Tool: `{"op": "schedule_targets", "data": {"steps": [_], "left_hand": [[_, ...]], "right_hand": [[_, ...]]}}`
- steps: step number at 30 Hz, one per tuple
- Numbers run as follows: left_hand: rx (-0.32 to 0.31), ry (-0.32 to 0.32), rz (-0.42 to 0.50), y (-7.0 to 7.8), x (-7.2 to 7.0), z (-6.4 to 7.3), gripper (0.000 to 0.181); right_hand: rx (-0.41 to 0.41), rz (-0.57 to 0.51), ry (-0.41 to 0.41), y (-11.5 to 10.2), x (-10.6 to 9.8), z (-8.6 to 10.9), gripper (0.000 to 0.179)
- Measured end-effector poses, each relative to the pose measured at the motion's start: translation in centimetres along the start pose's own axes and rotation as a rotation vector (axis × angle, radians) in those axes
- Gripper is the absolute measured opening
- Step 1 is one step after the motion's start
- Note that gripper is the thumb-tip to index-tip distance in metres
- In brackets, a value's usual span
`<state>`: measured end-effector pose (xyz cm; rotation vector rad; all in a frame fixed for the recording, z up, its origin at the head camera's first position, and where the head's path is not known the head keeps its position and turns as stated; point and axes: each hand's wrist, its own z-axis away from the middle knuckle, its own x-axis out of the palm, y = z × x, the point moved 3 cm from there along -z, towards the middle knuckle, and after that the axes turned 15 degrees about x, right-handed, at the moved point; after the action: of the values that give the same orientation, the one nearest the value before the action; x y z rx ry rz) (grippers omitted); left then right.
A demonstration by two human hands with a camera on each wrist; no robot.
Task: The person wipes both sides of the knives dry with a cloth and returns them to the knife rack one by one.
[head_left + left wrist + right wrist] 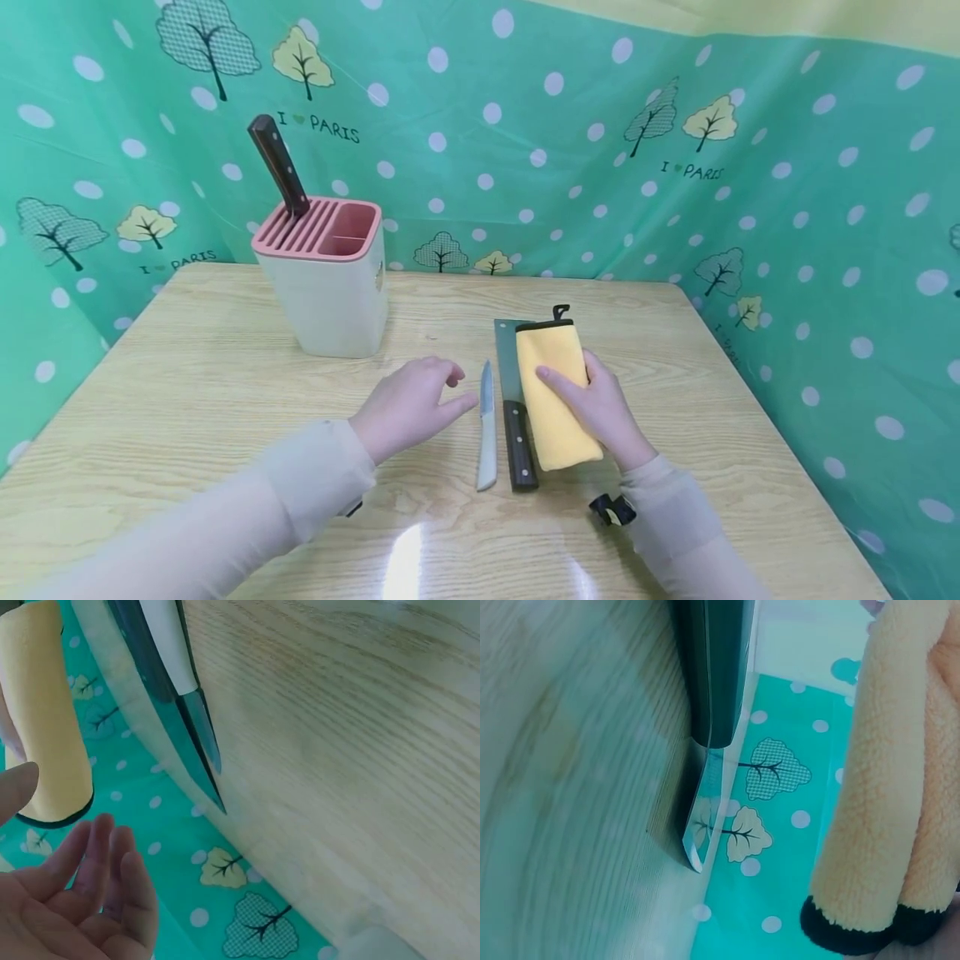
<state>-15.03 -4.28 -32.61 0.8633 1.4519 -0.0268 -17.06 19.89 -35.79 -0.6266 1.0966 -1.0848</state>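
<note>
while gripping a folded yellow cloth [551, 425] in the right hand [606, 415], thumb across the front and other fingers mostly hidden behind, holds it raised over the table [187, 375], just right of a cleaver [519, 442]. holds out the left hand [412, 404] just beside a small knife [487, 437], fingers loosely bent, grasping nothing. can read "i paris", with a small green heart between the words, printed in dark letters at several spots on the green curtain [487, 158], among pale dots and trees, some checked, some plain cream. on the side of the knife holder [330, 304], shows a little mark too small to make out. in the right wrist view, reveals soft, fleecy pile on the cloth and thick black trim; in the head view, a dark hanging loop at its far end. down on the pale wood grain, side by side with blades pointing away: a slim blade with a smooth whitish handle, and a broad rectangular one with a dark, riveted handle. further left, a tapering white body under a pink slotted top, with a dark knife handle [281, 167] leaning out of one slot.
</note>
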Motion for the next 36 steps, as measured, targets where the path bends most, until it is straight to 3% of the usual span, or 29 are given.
{"op": "schedule_targets", "data": {"steps": [7, 16, 27, 36], "left_hand": [[-0.045, -0.074, 0.039, -0.2, 2.1, -0.9, 0.044], [0.0, -0.152, 0.038, 0.1, 4.2, -1.2, 0.033], [0.028, -0.159, 0.014, 0.1, 5.9, -2.0, 0.038], [-0.006, -0.179, -0.044, -0.2, 6.9, -2.8, 0.044]], "right_hand": [[0.006, 0.015, -0.007, -0.2, -0.3, 0.1, 0.059], [0.035, 0.046, -0.022, -0.2, -0.7, -0.2, 0.064], [-0.002, 0.154, -0.052, 0.2, -1.2, -0.8, 0.061], [-0.02, 0.207, -0.057, 0.5, -1.3, -1.1, 0.061]]}}
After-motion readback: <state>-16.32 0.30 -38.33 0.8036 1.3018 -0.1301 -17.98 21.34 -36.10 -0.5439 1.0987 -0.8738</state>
